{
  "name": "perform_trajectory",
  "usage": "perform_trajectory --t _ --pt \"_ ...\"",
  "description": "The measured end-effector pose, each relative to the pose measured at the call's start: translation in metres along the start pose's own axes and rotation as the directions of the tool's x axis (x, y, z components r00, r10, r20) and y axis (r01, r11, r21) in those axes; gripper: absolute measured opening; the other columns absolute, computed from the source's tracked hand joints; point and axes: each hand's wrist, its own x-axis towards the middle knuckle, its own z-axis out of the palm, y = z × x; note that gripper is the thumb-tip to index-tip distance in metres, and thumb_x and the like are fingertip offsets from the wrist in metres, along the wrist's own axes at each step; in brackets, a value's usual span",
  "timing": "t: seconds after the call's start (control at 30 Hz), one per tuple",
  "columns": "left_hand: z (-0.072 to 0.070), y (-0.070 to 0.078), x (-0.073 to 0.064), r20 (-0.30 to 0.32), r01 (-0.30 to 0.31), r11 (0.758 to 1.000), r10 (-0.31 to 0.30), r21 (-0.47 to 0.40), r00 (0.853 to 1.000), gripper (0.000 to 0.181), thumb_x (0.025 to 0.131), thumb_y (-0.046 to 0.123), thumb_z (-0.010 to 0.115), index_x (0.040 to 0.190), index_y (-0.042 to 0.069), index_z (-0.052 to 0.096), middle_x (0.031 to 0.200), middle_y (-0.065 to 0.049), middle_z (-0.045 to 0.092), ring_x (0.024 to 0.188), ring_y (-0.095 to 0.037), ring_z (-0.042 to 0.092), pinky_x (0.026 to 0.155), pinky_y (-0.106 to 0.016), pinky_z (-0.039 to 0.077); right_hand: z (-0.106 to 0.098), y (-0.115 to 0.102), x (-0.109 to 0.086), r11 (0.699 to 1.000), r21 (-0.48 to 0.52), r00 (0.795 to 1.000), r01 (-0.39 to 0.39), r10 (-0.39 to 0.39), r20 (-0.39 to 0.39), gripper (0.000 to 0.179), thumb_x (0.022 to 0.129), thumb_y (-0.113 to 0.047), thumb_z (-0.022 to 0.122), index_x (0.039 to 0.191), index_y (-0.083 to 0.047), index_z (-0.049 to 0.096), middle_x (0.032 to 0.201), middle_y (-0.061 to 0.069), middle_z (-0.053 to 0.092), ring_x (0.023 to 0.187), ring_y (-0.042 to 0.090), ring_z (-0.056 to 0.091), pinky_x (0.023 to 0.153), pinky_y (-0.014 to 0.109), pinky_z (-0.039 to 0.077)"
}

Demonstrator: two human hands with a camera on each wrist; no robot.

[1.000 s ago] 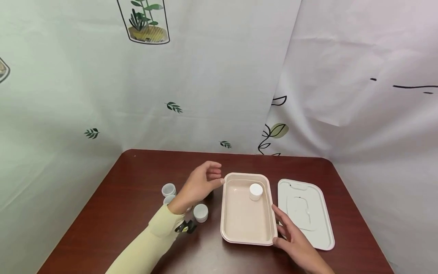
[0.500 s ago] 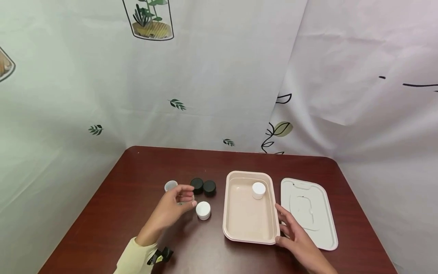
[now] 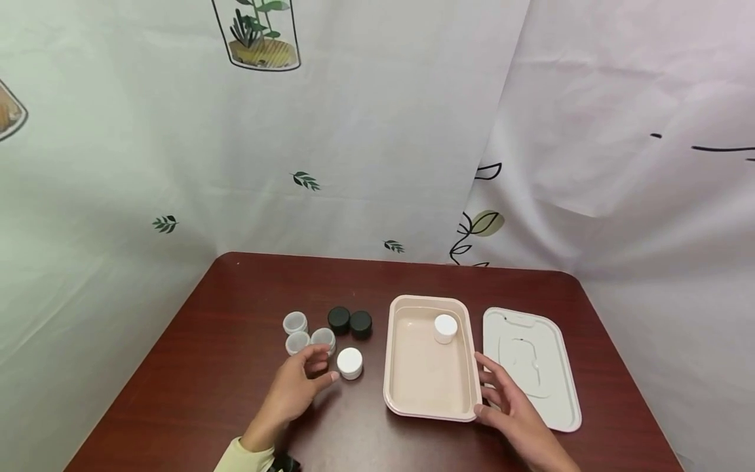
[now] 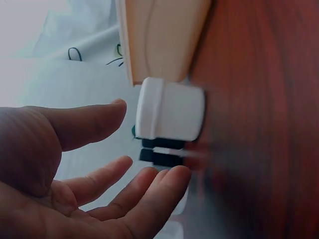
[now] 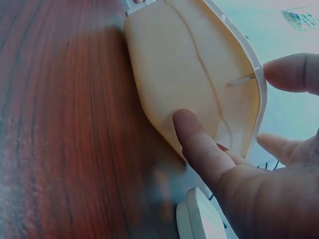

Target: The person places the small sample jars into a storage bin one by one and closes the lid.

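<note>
My left hand [image 3: 293, 387] reaches toward a small white-lidded jar [image 3: 350, 363] on the table. In the left wrist view that jar [image 4: 174, 109] stands just beyond the thumb and loosely bent fingers, with a gap between. My right hand [image 3: 510, 406] rests its digits on the right side of a beige rectangular tub [image 3: 430, 415]. In the right wrist view they touch the rim and outer wall of the tub [image 5: 164, 64]. A second white jar [image 3: 445, 328] stands inside the tub near its far right corner.
Several translucent-lidded jars [image 3: 295, 322] stand beyond my left hand. Beside them are two black-lidded jars [image 3: 361, 324]. A flat white lid [image 3: 548, 400] lies right of the tub. A printed curtain [image 3: 377, 131] hangs behind the dark red table [image 3: 194, 367].
My left hand has come back from the tub's far left corner, moving left and nearer to me, to beside the white-lidded jar. My right hand has stayed against the tub.
</note>
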Motion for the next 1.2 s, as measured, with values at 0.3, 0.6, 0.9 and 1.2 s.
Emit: perform_trajectory --t 0.3,0.6,0.9,1.2 --pt "0.015 -0.003 0.000 0.009 -0.021 0.993 0.023 -0.115 1.000 0.061 0.082 0.004 0.089 0.137 -0.002 0.063 0.130 -0.022 0.069 0.120 -0.037 0.070 0.097 -0.044 0.060 0.000 -0.002 0.003 0.999 0.032 0.999 0.025 -0.025 -0.020 0.081 0.095 0.005 0.066 0.165 -0.012 0.029 0.148 0.031 0.044 0.122 0.016 0.067 0.085 0.039 0.063" --pt "0.027 -0.008 0.002 0.024 -0.028 0.983 0.033 -0.181 0.999 0.059 0.083 -0.001 0.087 0.138 0.001 0.065 0.129 -0.020 0.072 0.121 -0.036 0.070 0.096 -0.041 0.060 -0.001 -0.001 0.003 0.998 0.042 0.999 0.038 -0.038 0.002 0.080 0.095 0.005 0.066 0.165 -0.010 0.029 0.145 0.029 0.045 0.121 0.018 0.068 0.086 0.038 0.063" --pt "0.031 -0.010 0.002 0.022 -0.028 0.976 0.033 -0.217 0.999 0.049 0.083 -0.005 0.085 0.129 0.003 0.069 0.123 -0.017 0.074 0.117 -0.032 0.071 0.088 -0.027 0.057 -0.001 0.002 0.002 0.997 0.045 0.998 0.056 -0.057 0.011 0.079 0.095 0.006 0.065 0.164 -0.008 0.029 0.144 0.029 0.046 0.121 0.017 0.068 0.086 0.038 0.063" --pt "0.027 -0.003 0.005 0.071 -0.010 0.967 0.029 -0.253 0.997 0.050 0.086 -0.004 0.083 0.132 0.001 0.066 0.123 -0.018 0.071 0.119 -0.033 0.070 0.085 -0.021 0.056 -0.002 0.002 0.002 0.997 0.054 0.998 0.054 -0.055 0.013 0.080 0.094 0.007 0.065 0.164 -0.007 0.028 0.143 0.029 0.046 0.120 0.017 0.068 0.085 0.038 0.063"
